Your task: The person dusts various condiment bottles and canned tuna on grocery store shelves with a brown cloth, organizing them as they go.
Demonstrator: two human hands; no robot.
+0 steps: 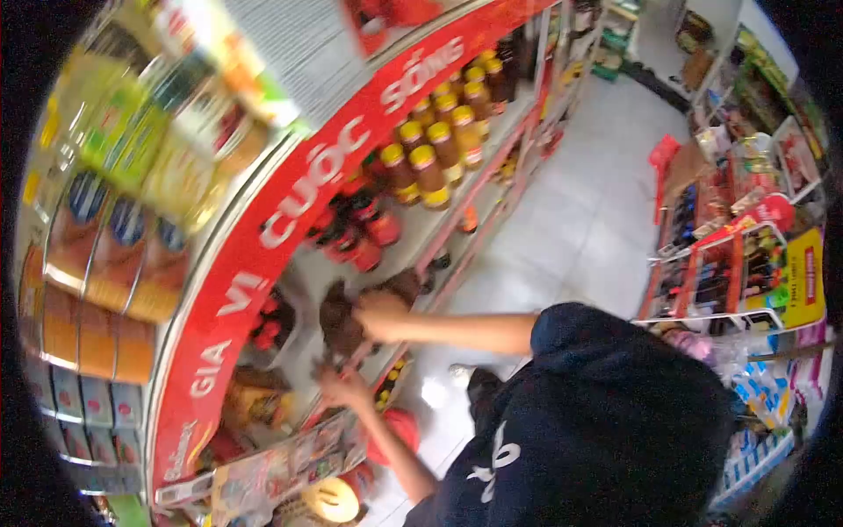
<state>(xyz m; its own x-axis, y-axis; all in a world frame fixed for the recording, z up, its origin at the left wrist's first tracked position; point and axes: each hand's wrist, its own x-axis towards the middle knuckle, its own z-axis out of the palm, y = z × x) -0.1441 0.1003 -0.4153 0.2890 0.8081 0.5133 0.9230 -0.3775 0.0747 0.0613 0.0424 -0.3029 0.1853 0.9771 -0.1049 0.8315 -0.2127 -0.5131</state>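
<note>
The view is tilted, with my dark-sleeved arms reaching from the right to a shelf. My right hand (381, 316) is closed on a dark brown cloth (341, 323), which lies bunched on the pale shelf board (303, 356). Nearer the shelf's front edge, my left hand (342, 386) is blurred, with its fingers apart and nothing visible in it. Beyond the cloth stand red bottles with dark caps (364, 230) and brown bottles with yellow caps (430, 171).
A curved red sign (294, 206) runs along the shelving, with packets (123, 140) and jars left of it. A red stool-like object (395, 436) sits below my left forearm. Across the tiled floor (571, 211) stand more stocked racks (711, 272).
</note>
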